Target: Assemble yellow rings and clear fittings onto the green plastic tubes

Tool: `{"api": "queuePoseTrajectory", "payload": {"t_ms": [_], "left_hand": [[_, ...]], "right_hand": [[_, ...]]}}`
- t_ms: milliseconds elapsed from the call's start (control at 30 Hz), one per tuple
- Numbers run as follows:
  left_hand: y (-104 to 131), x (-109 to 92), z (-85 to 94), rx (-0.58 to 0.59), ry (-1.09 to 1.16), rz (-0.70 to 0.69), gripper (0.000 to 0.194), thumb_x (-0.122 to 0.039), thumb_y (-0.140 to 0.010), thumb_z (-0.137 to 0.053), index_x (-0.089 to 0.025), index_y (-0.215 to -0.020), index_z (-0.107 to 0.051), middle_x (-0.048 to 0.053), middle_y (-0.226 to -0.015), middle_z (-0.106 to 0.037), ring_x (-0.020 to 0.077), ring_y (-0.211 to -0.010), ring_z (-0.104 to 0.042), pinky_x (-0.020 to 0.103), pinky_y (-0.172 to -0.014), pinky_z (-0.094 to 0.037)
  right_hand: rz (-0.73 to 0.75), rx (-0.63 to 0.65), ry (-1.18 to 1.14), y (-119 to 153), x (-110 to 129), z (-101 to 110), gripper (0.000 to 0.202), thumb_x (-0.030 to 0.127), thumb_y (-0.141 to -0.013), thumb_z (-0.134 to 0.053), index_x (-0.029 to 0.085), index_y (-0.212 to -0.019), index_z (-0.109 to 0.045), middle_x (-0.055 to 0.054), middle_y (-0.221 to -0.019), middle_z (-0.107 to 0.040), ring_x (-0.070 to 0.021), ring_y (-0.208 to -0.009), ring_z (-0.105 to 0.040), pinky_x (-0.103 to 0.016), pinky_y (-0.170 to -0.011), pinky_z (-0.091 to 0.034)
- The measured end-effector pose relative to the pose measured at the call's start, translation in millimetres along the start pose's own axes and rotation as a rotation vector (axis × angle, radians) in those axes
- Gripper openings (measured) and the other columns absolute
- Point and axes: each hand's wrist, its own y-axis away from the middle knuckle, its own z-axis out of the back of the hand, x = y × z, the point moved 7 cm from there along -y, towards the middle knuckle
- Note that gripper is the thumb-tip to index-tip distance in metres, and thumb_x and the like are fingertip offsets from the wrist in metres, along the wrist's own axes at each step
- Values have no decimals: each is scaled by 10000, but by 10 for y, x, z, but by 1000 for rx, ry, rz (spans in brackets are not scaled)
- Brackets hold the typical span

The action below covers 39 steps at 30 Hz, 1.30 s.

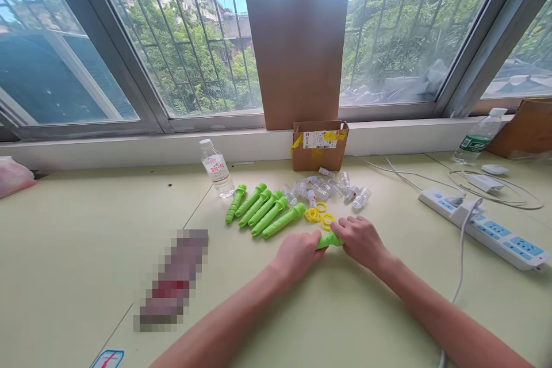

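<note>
Both my hands grip one green plastic tube [328,240] low over the table. My left hand [298,253] is closed round its left part, and my right hand [359,240] is closed on its right end, hiding that end. Just beyond my hands lie several yellow rings [313,215]. To the left, several similar green tubes [284,221] with ridged ends lie side by side at a slant. Behind the rings is a loose cluster of small clear plastic pieces [321,188], some with white and red parts.
A small open cardboard box [318,156] stands by the window ledge, before a tall brown board [299,57]. Water bottles stand left [217,169] and far right [478,137]. A white power strip [483,230] with trailing cables lies right. A blurred-out object [172,279] lies left on the table.
</note>
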Motion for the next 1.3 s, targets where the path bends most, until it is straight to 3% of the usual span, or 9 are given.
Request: {"api": "queuePoseTrajectory", "payload": {"t_ms": [167, 333, 467, 533, 700, 900, 967, 1167, 1300], "left_hand": [[24, 139, 91, 56, 341, 115, 254, -415, -760, -548, -185, -676, -480, 7, -631, -553, 174, -618, -560, 239, -495, -339], [164, 22, -134, 637, 1044, 164, 265, -426, -725, -586, -183, -771, -492, -18, -565, -554, 116, -430, -495, 224, -395, -391], [256, -179, -197, 882, 1266, 129, 342, -449, -697, -620, -184, -884, -512, -3, -597, -609, 103, -383, -486, 226, -379, -410], [250, -192, -200, 846, 1231, 119, 293, -415, -717, -601, -188, -880, -511, -32, -549, -568, 79, -340, -417, 191, -333, -337], [192, -70, -166, 555, 975, 127, 137, -261, -751, -489, -183, -861, -511, -70, -503, -433, 71, -358, -359, 179, -332, -282], [135, 11, -63, 164, 505, 67, 220, -167, -703, -499, -185, -920, -529, 5, -749, -580, 130, -613, -535, 209, -511, -365], [111, 31, -38, 112, 310, 60, 277, -174, -725, -496, -185, -1000, -524, 34, -780, -612, 173, -671, -573, 232, -538, -370], [0, 41, -11, 70, -128, 15, 339, -80, -790, -368, -150, -1088, -517, 102, -770, -649, 232, -691, -630, 288, -592, -398], [9, 33, 36, 51, -78, 20, 258, -112, -749, -432, -160, -978, -540, 88, -764, -644, 238, -713, -629, 288, -603, -414]], "right_hand": [[30, -142, -11, -28, 37, 18, 185, 13, -697, -520, 184, -725, -584, -10, -621, -569, -144, -593, -426, -300, -576, -183], [153, -456, 12, 36, 140, 311, 129, 86, -829, -561, 200, -828, -621, 7, -651, -593, -129, -631, -447, -288, -635, -261], [202, -573, -40, 106, 156, 456, 108, 103, -833, -597, 204, -859, -623, 6, -712, -629, -119, -663, -477, -283, -655, -293], [208, -557, -35, 99, 156, 432, 102, 103, -832, -598, 199, -853, -622, 8, -693, -620, -119, -653, -471, -285, -653, -295], [194, -449, 19, 35, 139, 320, 105, 94, -829, -573, 185, -803, -615, 5, -649, -579, -128, -620, -432, -296, -638, -276], [198, -406, 79, 39, 163, 387, 148, 79, -834, -538, 194, -767, -602, -3, -631, -565, -135, -608, -420, -303, -612, -229], [164, -333, 100, 14, 167, 351, 170, 52, -810, -526, 195, -745, -590, -4, -614, -561, -138, -587, -419, -308, -593, -203], [-7, 84, 7, -22, 105, 85, 287, -40, -578, -505, 194, -738, -550, 3, -591, -566, -136, -500, -417, -312, -546, -126], [-21, 63, -33, -9, 81, 50, 260, -32, -612, -497, 195, -732, -537, 4, -616, -575, -137, -524, -434, -312, -544, -124]]}}
